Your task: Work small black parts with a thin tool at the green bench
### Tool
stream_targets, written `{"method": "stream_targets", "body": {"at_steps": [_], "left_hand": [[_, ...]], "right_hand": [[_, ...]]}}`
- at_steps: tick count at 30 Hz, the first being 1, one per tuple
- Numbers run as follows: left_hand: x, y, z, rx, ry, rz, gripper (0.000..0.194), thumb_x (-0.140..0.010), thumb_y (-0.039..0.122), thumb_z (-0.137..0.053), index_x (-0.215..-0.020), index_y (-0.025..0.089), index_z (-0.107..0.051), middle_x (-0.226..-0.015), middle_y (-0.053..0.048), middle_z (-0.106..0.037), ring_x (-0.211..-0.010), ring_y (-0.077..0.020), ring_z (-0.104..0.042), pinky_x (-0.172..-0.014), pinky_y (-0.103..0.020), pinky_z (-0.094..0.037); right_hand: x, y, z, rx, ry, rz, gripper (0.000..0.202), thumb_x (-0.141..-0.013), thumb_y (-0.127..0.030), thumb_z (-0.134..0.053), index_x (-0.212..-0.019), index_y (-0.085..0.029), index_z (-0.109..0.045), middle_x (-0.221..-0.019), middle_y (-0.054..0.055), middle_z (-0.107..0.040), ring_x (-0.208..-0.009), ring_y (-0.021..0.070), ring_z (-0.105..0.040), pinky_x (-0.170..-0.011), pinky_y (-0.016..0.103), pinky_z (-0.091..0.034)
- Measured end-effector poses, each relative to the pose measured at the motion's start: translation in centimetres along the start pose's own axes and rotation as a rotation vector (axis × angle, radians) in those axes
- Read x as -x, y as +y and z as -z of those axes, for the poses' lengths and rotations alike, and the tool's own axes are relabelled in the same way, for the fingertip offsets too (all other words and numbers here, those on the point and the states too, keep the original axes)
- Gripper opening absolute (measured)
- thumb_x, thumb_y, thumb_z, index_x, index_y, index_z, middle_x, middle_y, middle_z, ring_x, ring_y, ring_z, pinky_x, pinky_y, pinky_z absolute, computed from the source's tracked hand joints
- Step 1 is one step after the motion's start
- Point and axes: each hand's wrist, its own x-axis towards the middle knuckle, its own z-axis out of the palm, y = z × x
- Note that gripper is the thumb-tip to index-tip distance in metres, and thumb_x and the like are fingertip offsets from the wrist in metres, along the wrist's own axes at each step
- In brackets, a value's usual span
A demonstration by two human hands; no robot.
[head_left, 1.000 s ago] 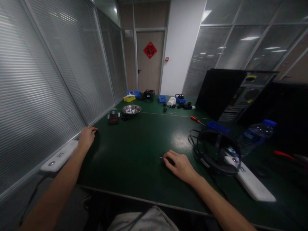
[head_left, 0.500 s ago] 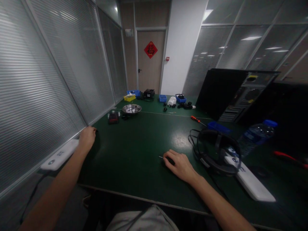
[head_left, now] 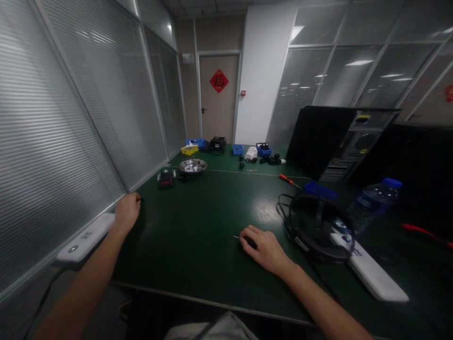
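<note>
My right hand rests on the green table, its fingers closed round a small black-handled screwdriver. The thin metal shaft points left from under the fingers. At the table's left edge, my left hand is closed, thumb and fingers together. A small dark bit shows by its fingertips, too small to name. Ahead of that hand lies a dark red and black object, partly blurred out. Beside it stands a shiny metal dish with small pieces in it.
To the right are a black headset with a cable, a white bar-shaped device, a water bottle, an orange screwdriver and a computer case. Another white bar lies left. Small bins stand at the back.
The view has tilted up slightly, so the scene sits a little lower. Both hands keep the same places and grips.
</note>
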Motion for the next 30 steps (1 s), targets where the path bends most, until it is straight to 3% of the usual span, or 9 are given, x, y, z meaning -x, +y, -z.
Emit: {"method": "stream_targets", "body": {"at_steps": [4, 7, 11, 14, 16, 19, 24, 30], "left_hand": [[0.3, 3.2, 0.9, 0.211, -0.123, -0.112, 0.024, -0.091, 0.027, -0.054, -0.103, 0.019, -0.075, -0.110, -0.010, -0.075, -0.107, -0.0284, -0.068, -0.094, -0.036, -0.051], [2.1, 8.7, 1.6, 0.436, -0.282, -0.311, 0.019, -0.093, 0.029, -0.060, -0.101, 0.021, -0.075, -0.112, -0.006, -0.074, -0.106, -0.0244, -0.068, -0.095, -0.034, -0.051], [7.0, 17.5, 2.3, 0.730, -0.467, -0.644, 0.018, -0.096, 0.033, -0.063, -0.104, 0.021, -0.073, -0.114, -0.005, -0.071, -0.102, -0.0199, -0.066, -0.089, -0.032, -0.052], [10.4, 22.7, 2.9, 0.856, -0.512, -0.819, 0.014, -0.095, 0.033, -0.067, -0.099, 0.020, -0.072, -0.108, -0.005, -0.071, -0.100, -0.0184, -0.065, -0.089, -0.031, -0.051], [11.9, 24.8, 3.3, 0.883, -0.514, -0.883, 0.013, -0.094, 0.032, -0.069, -0.099, 0.021, -0.072, -0.104, -0.005, -0.071, -0.102, -0.0191, -0.064, -0.092, -0.032, -0.049], [12.9, 26.1, 3.7, 0.911, -0.523, -0.845, 0.018, -0.092, 0.032, -0.072, -0.107, 0.022, -0.070, -0.104, -0.004, -0.070, -0.095, -0.0182, -0.063, -0.085, -0.030, -0.049], [13.4, 26.0, 3.7, 0.929, -0.554, -0.769, 0.039, -0.090, 0.035, -0.074, -0.125, 0.021, -0.066, -0.098, -0.003, -0.069, -0.082, -0.0159, -0.060, -0.073, -0.027, -0.047], [13.5, 25.9, 3.5, 0.938, -0.525, -0.812, 0.026, -0.098, 0.038, -0.064, -0.113, 0.020, -0.075, -0.099, -0.005, -0.068, -0.084, -0.0150, -0.060, -0.076, -0.026, -0.046]], "right_hand": [[0.0, 0.0, 0.0, 0.028, 0.015, -0.012, 0.021, -0.105, -0.035, -0.047, -0.104, -0.026, -0.065, -0.096, 0.001, -0.066, -0.072, 0.0140, -0.061, -0.064, 0.027, -0.036], [0.0, 0.0, -0.1, 0.054, 0.040, -0.029, 0.020, -0.104, -0.036, -0.049, -0.103, -0.026, -0.066, -0.096, 0.001, -0.065, -0.070, 0.0133, -0.059, -0.062, 0.026, -0.033], [0.1, 0.2, -0.4, 0.082, 0.069, -0.045, 0.019, -0.102, -0.036, -0.051, -0.103, -0.025, -0.067, -0.095, 0.001, -0.064, -0.069, 0.0132, -0.058, -0.060, 0.027, -0.030], [0.1, 0.3, -0.4, 0.085, 0.075, -0.048, 0.019, -0.101, -0.036, -0.051, -0.102, -0.026, -0.067, -0.094, 0.001, -0.064, -0.070, 0.0136, -0.058, -0.060, 0.027, -0.029], [0.1, 0.3, -0.4, 0.082, 0.073, -0.048, 0.019, -0.101, -0.036, -0.051, -0.102, -0.025, -0.067, -0.096, 0.001, -0.063, -0.071, 0.0139, -0.058, -0.060, 0.027, -0.030], [0.1, 0.3, -0.3, 0.076, 0.066, -0.051, 0.018, -0.101, -0.035, -0.052, -0.102, -0.025, -0.067, -0.097, 0.001, -0.062, -0.070, 0.0136, -0.058, -0.060, 0.027, -0.030], [0.3, 0.4, -0.3, 0.060, 0.073, -0.044, 0.015, -0.099, -0.032, -0.053, -0.099, -0.024, -0.066, -0.097, 0.002, -0.062, -0.073, 0.0141, -0.059, -0.063, 0.027, -0.032], [0.4, 0.5, -0.4, 0.067, 0.081, -0.048, 0.014, -0.098, -0.031, -0.054, -0.096, -0.025, -0.066, -0.097, 0.001, -0.062, -0.076, 0.0149, -0.060, -0.063, 0.027, -0.032]]}}
